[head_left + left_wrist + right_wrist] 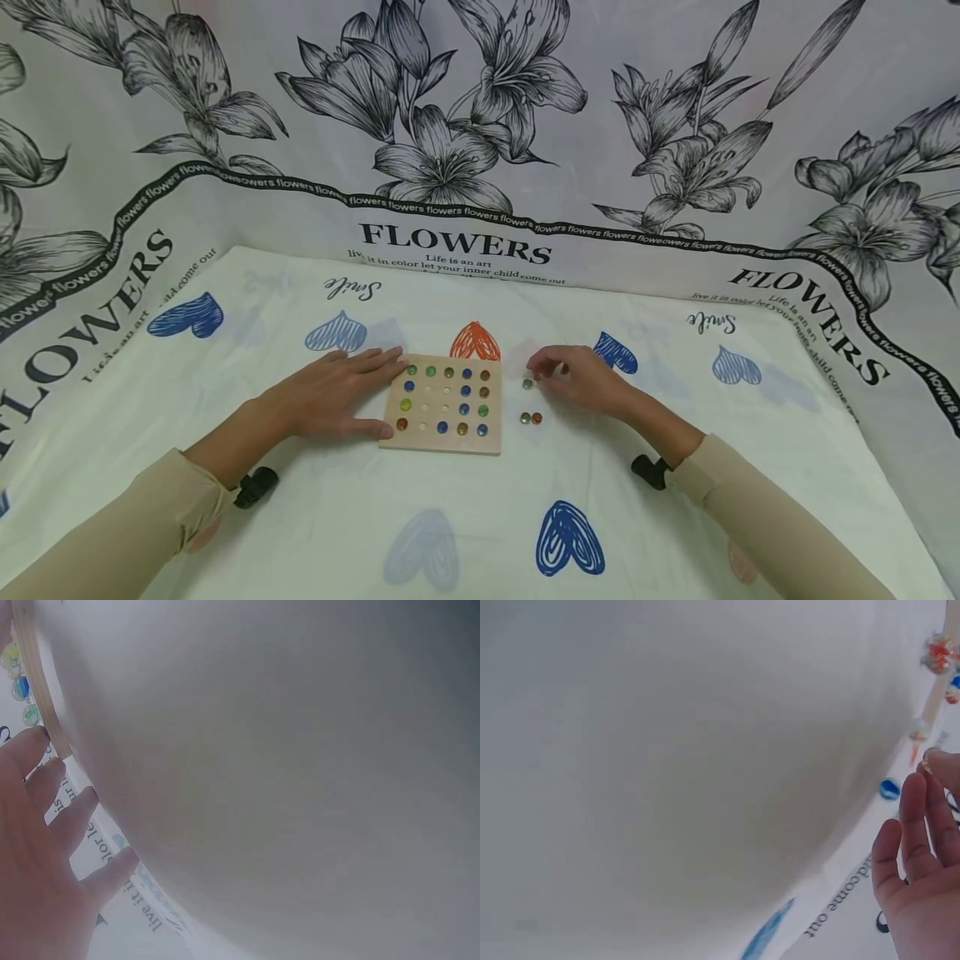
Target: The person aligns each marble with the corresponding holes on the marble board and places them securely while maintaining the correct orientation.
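Observation:
A square wooden board (442,444) with rows of hollows lies on the cloth, and coloured glass marbles (466,391) sit in most of them. Several hollows near its middle left hold no marble. My left hand (330,396) rests at the board's left edge, fingers spread and thumb at the lower corner. In the left wrist view the fingers (71,821) lie along the wooden edge. To the right of the board, my right hand (581,379) pinches a small marble (928,760) between thumb and forefinger, mostly hidden by the fingertips. A greenish loose marble (527,384) lies beside that hand.
Two more loose marbles, one greenish (525,418) and one reddish (536,418), lie side by side right of the board. A white cloth (315,525) printed with hearts covers the table. Behind it hangs a flower-printed curtain (577,158).

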{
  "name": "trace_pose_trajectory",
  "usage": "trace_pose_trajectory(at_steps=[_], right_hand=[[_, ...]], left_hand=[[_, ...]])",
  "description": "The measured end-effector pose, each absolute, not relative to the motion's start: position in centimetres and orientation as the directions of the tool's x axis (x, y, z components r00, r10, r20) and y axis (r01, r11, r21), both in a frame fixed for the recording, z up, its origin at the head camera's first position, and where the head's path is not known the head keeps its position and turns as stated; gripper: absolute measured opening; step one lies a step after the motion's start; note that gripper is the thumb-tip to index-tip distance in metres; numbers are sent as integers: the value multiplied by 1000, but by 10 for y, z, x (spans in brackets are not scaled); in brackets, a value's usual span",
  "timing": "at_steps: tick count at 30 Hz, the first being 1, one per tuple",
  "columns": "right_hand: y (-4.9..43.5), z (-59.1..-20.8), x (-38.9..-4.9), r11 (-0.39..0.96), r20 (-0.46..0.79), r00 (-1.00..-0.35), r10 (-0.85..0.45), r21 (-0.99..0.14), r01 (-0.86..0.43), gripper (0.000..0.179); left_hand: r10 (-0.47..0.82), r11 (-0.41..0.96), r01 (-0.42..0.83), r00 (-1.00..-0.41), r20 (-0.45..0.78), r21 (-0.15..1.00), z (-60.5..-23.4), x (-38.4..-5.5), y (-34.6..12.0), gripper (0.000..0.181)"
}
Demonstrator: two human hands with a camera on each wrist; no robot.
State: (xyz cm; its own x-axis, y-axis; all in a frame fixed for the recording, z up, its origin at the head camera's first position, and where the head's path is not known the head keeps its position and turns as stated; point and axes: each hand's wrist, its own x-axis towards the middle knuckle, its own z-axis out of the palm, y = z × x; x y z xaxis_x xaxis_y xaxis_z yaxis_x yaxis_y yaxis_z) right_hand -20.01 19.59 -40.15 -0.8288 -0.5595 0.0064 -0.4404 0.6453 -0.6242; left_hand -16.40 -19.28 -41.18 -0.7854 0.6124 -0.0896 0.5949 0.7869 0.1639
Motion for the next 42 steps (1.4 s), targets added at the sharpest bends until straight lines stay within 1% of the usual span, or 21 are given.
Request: trace_pose_trajectory(at_steps=[13,20,24,31,42], right_hand=[[159,-394,-201,559,44,-768,-638,-659,-503,23],[138,-390,-194,562,13,-752,-659,-657,-503,22],[127,-389,-188,543,12,-731,-682,-661,-517,23],[109,-390,-184,536,-18,-719,-694,-679,-501,25],[91,-391,-181,528,-14,-680,-733,-642,-556,24]], left_hand=[[619,781,602,-780,-88,166,-411,-164,-192,98],[622,779,604,-778,-91,165,-411,-164,-192,98],[621,780,603,-778,-94,168,-411,-164,-193,98],[620,782,601,-778,-101,166,-411,-165,-193,99],[632,771,614,-770,-83,171,-411,-166,-195,98]])
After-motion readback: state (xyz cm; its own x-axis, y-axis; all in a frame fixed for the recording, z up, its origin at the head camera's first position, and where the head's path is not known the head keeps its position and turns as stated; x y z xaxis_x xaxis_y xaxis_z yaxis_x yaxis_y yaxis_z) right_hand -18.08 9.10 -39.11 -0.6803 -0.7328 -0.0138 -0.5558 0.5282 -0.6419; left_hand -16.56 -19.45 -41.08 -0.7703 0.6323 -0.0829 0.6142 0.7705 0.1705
